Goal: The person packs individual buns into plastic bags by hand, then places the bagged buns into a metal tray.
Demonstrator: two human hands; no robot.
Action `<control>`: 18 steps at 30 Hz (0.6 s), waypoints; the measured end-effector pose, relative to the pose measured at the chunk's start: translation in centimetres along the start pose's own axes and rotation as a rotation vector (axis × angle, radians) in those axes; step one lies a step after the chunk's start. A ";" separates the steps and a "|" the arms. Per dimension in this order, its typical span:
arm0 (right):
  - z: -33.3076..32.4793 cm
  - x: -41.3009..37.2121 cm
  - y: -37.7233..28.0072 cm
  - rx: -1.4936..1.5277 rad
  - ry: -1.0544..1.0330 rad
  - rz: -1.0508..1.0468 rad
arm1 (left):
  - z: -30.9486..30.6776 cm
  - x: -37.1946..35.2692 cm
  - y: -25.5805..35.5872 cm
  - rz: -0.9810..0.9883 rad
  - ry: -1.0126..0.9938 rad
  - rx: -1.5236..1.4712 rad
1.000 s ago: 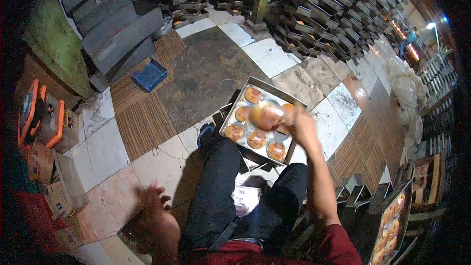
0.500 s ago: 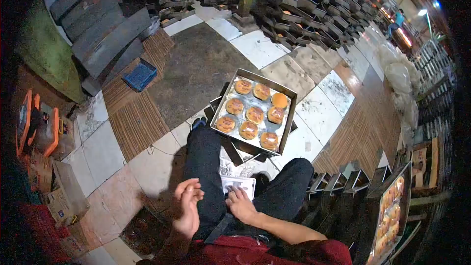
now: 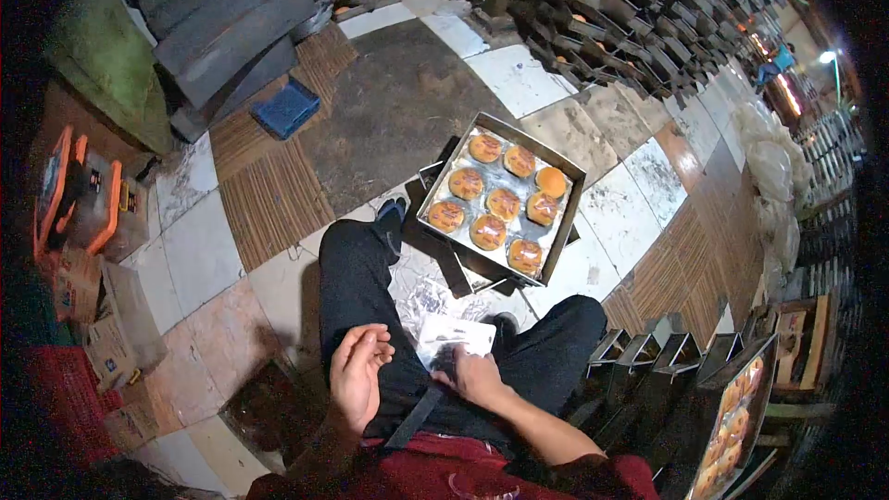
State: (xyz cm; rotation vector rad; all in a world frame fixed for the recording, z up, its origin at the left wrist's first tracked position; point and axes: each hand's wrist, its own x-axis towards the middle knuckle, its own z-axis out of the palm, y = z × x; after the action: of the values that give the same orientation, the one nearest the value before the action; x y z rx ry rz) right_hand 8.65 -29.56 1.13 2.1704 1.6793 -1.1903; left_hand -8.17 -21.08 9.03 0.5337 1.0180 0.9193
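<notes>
My left hand is raised over my left thigh, its fingers loosely bent and apart, with nothing seen in it. Between my thighs lies a white, flat rectangular packet with dark marks on its top. My right hand is at its lower edge, fingers drawn together and pointing down; what they pinch, if anything, is hidden. Crinkled clear plastic lies just beyond the packet. In front of my knees stands a square metal tray holding several round browned buns on a shiny lining.
Another tray of buns stands at the right, beside stacked dark trays. A blue plastic crate sits on the floor ahead left. Orange-handled bins and cardboard boxes line the left. Far off is a person in blue.
My right hand has gone from fingers spread on the packet to fingers drawn together at its lower edge. The packet's angle has shifted. The whole view has turned slightly; the left hand stays raised.
</notes>
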 end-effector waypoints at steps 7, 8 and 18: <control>-9.4 1.4 1.0 0.274 0.423 -0.210 | -0.8 1.4 -1.3 -0.383 -0.119 0.064; -11.6 -0.1 0.2 0.204 0.605 -0.349 | -0.7 2.1 -1.3 -0.479 -0.149 -0.047; -17.1 -0.7 3.7 0.626 0.231 -0.780 | 2.0 11.0 0.9 -0.407 -0.505 0.190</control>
State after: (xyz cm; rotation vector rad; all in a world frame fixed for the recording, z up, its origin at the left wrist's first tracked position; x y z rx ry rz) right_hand 20.19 -21.99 11.84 2.0303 2.6930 -1.9191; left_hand -4.36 -11.21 5.34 0.6470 0.7139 0.3002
